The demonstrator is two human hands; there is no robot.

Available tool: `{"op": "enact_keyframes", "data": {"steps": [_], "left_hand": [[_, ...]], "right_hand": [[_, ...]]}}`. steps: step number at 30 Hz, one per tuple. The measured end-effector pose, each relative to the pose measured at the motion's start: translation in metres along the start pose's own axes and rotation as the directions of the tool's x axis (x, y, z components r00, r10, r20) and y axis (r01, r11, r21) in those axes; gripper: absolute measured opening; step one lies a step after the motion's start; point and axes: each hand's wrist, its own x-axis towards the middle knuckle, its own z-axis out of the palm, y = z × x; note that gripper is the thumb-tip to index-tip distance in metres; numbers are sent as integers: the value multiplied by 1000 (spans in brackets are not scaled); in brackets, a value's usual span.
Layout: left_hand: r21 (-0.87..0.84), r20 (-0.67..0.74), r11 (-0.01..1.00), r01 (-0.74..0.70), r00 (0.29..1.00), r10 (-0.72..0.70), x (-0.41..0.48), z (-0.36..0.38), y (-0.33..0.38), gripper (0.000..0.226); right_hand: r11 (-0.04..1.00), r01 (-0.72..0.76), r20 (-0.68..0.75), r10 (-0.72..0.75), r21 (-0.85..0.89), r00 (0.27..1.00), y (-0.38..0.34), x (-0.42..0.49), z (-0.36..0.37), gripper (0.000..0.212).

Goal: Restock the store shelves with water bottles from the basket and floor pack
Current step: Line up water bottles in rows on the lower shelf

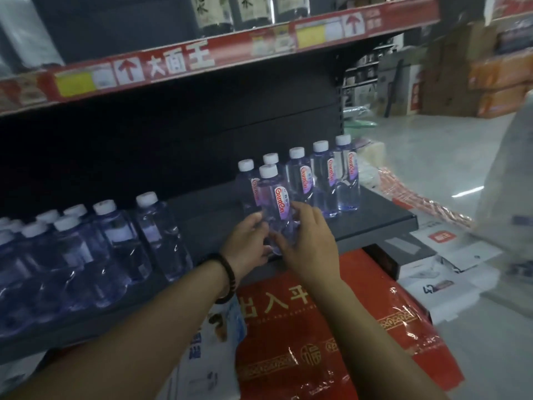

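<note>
**Bottle Being Set Down at the Shelf's Front Edge**

Nearest the camera, below the shelf, lies a red plastic-wrapped pack [302,327] printed with gold characters, of which "出入平" can be read. Above it, the left hand [248,243], a dark beaded bracelet [227,272] on its wrist, and the right hand [311,241] both curl round the lower part of a clear plastic water bottle [274,197] with a white cap. It stands upright at the front lip of the dark grey metal shelf [380,223]. Neither a basket nor a floor pack can be made out.

The bottle's red-and-purple label reads "Ganten". To its left stands a shrink-wrapped block of clear bottles [115,241], their labels unreadable. Just behind and to the right stands a row of matching Ganten bottles [323,180].

The likely risk is the edge: released this close to the lip, the bottle could tip forward and drop. Pushed back too quickly, it could knock over the two bottles crowded right behind it.

Farthest off, the red price strip [178,60] on the upper shelf shows "大面王" beside upward arrows.
</note>
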Motion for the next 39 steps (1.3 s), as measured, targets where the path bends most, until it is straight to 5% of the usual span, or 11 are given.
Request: {"op": "enact_keyframes", "data": {"steps": [14,35,39], "left_hand": [[87,71,984,157,984,-164,43,99,44,31],[-41,190,989,142,973,-131,61,146,55,31],[-26,165,998,63,985,-58,56,130,47,50]], "right_hand": [[985,-171,-151,165,-29,975,65,27,-68,57],[914,-404,-344,394,45,852,87,51,-75,33],[908,-413,-327,414,76,849,76,48,-79,41]]}}
